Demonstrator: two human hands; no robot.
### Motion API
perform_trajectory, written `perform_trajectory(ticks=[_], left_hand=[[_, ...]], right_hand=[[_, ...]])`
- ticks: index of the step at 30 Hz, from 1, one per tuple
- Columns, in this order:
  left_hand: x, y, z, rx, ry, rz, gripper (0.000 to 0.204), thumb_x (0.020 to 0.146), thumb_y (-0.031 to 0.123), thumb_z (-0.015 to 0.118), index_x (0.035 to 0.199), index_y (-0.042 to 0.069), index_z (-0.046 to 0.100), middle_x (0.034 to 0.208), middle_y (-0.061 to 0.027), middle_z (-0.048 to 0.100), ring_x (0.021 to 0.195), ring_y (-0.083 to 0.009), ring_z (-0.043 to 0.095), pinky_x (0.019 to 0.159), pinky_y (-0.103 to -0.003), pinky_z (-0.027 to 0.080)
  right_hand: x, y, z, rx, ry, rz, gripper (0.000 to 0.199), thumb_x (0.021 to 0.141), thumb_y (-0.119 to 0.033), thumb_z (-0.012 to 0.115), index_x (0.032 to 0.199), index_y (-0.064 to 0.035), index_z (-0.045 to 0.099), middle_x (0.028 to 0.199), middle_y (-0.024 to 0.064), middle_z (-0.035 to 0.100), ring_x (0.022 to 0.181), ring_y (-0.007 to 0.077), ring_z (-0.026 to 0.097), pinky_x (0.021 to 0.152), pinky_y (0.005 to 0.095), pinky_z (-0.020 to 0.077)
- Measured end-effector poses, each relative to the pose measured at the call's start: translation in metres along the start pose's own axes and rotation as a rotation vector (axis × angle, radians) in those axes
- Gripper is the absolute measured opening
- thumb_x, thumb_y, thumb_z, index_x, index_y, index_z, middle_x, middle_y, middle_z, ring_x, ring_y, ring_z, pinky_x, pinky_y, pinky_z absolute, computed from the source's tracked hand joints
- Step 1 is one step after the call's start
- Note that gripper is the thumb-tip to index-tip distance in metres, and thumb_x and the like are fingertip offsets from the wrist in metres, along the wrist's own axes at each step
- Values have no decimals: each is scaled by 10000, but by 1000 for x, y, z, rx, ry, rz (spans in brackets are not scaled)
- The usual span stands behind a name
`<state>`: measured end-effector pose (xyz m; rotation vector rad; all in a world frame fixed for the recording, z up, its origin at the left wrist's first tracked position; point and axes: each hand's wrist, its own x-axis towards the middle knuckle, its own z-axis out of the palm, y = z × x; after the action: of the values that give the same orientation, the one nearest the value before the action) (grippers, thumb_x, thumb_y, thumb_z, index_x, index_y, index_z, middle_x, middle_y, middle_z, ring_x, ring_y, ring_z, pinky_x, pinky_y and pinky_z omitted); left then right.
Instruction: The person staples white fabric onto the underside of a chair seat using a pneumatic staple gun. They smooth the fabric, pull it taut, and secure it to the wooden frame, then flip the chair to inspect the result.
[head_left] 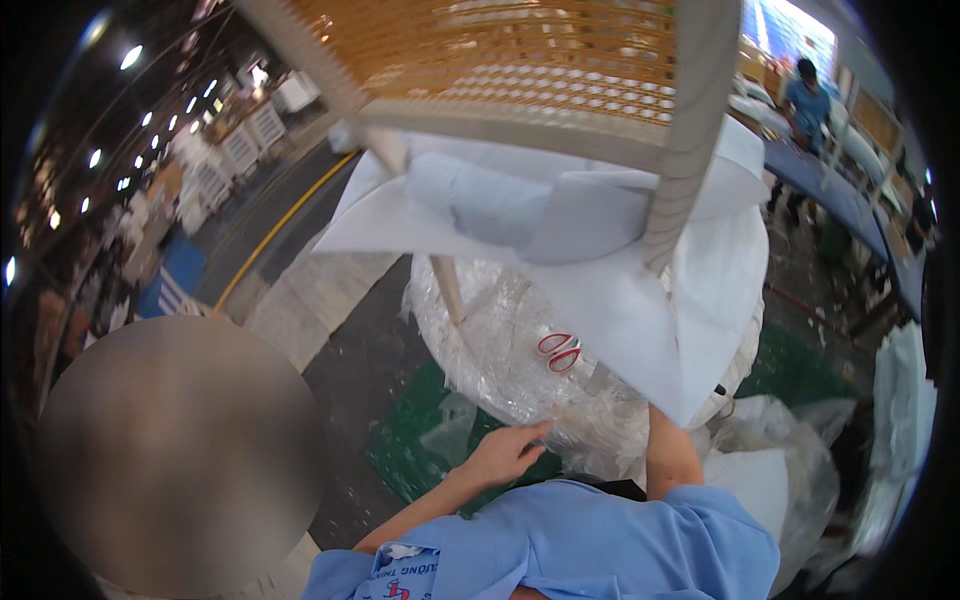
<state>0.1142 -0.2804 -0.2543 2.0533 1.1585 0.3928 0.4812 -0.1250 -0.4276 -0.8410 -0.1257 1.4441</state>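
A pale wooden chair point(690, 130) with a woven cane panel point(490, 45) stands on a round, plastic-wrapped work surface point(470, 330). White foam sheet point(590, 240) is draped round its seat area, one corner hanging toward me. My left hand point(508, 455) is at the near edge of the plastic wrap, fingers stretched out, holding nothing that I can see. On the right, my forearm point(670, 460) reaches up under the hanging foam corner; that sheet hides my right hand. Between the chair legs lie red-handled scissors point(560, 351).
Crumpled clear plastic point(800, 460) and stacked white sheets point(900, 410) are at the right. Green matting point(400, 440) covers floor below. A person in blue point(808, 105) stands by a long blue table point(840, 190) at far right. A blurred round patch covers the lower left.
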Motion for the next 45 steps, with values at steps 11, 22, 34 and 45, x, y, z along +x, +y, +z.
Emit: perform_trajectory(ticks=[11,22,34,45], left_hand=[[-145,-18,72,-243,256,-339,480,963,202,666,1433,148,585,1213,-99,731,1052,-304,706,892,-399,562],[-107,32,41,-428,533,-336,467,932,75,712,1387,17,629,1044,-89,770,953,-151,701,899,-314,542],[168,369,-87,468,480,705,467,803,158,792,1230,-5,697,1123,-176,699,1036,-365,661,978,-476,504],[348,378,-61,1264,440,382,143,801,145,732,915,104,656,850,-65,614,901,-263,615,953,-443,451]], right_hand=[[-74,-43,-29,-799,164,397,470,989,-530,624,1172,-99,593,1043,122,736,823,244,683,709,406,529],[-126,-311,60,-888,38,-435,198,991,-258,671,966,-62,669,781,41,684,636,127,640,547,285,500],[-53,-407,157,-532,-514,-208,263,1035,-276,640,1080,-21,690,761,23,685,581,104,612,501,237,447],[-16,-394,156,-402,-717,170,339,1049,-347,613,1082,-20,696,758,54,716,522,117,639,420,240,405]])
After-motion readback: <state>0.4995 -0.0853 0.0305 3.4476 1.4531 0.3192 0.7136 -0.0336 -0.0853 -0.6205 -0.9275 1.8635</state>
